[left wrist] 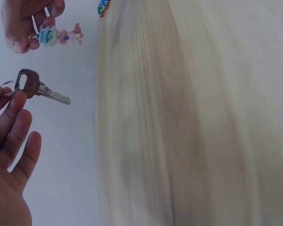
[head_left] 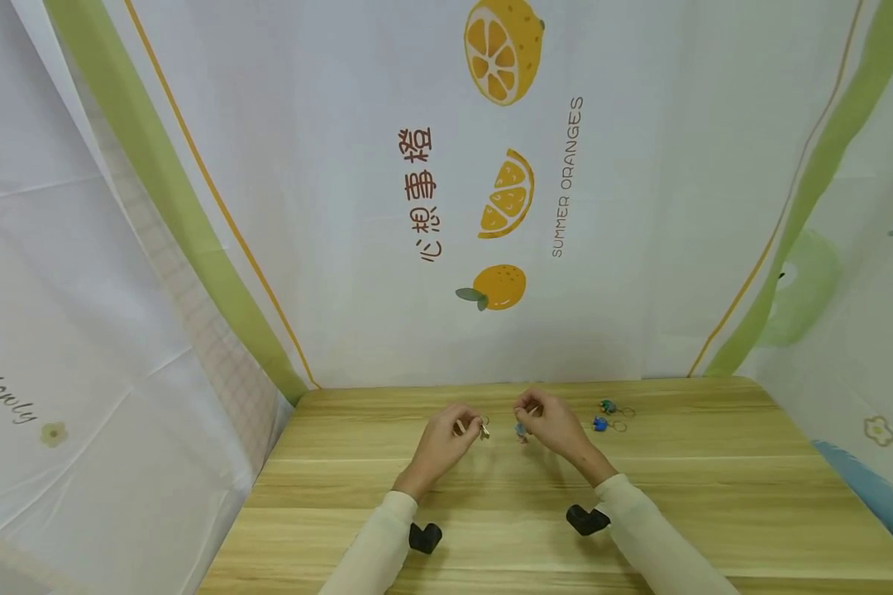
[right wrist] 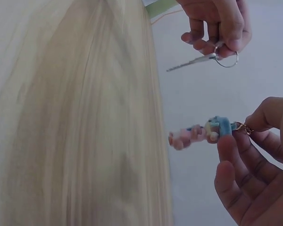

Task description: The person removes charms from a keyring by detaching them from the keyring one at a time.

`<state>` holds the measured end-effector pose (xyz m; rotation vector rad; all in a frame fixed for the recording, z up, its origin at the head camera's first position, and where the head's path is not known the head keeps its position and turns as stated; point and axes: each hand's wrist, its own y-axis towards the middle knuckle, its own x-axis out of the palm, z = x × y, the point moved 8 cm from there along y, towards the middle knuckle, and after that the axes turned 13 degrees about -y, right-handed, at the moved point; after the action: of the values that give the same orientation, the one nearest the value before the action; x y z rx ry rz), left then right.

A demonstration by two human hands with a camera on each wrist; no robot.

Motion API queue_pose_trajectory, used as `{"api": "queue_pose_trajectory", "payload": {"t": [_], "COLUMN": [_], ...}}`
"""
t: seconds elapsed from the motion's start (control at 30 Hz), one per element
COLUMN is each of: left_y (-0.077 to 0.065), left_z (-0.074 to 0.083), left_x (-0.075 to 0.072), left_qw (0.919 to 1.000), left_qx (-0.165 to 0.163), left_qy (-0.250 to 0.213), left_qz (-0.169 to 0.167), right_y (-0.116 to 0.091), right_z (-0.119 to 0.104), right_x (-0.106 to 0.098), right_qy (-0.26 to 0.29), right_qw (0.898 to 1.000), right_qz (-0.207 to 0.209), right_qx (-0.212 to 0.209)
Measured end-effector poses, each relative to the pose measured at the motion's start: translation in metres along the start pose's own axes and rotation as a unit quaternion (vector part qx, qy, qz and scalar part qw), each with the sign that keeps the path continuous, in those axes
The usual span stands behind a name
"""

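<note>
My left hand point(head_left: 446, 438) pinches the metal ring point(left wrist: 9, 88) of a key point(left wrist: 33, 85) with a brown head, and the key's blade dangles above the table. To its right, my right hand point(head_left: 554, 426) pinches the gold clasp point(right wrist: 244, 128) of a figurine keychain point(right wrist: 198, 132) with a light blue top and pink body. The two hands are held apart, and the key and the figurine do not touch. Part of the keychain's clasp is hidden behind the right fingers.
On the wooden table point(head_left: 491, 529), right of my right hand, lie a blue figurine keychain point(head_left: 600, 424) and a green one point(head_left: 608, 406), each with a ring. A white cloth point(head_left: 357, 248) printed with oranges hangs along the table's back edge.
</note>
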<state>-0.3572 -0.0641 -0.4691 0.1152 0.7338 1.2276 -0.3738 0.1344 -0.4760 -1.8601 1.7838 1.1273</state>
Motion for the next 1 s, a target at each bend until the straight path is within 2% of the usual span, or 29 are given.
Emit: {"api": "queue_pose_trajectory", "payload": {"t": [0.5,0.83,1.0], "left_y": [-0.001,-0.002,-0.004], "left_z": [-0.008,-0.014,-0.016], "left_x": [-0.009,-0.015,-0.019], "left_qw": [0.9998,0.9994,0.9993], "left_qx": [-0.010,-0.027,-0.034], "left_qy": [0.013,0.014,0.010], "left_qz": [0.007,0.014,0.016], "right_y": [0.000,-0.002,-0.003], "right_z": [0.014,0.024,0.031], "right_x": [-0.013,-0.026,-0.034], "right_qy": [0.002,-0.002,-0.022], "right_qw": [1.000,1.000,1.000], "right_qz": [-0.015,0.003,0.022], "right_qx": [0.002,0.002,0.002]}}
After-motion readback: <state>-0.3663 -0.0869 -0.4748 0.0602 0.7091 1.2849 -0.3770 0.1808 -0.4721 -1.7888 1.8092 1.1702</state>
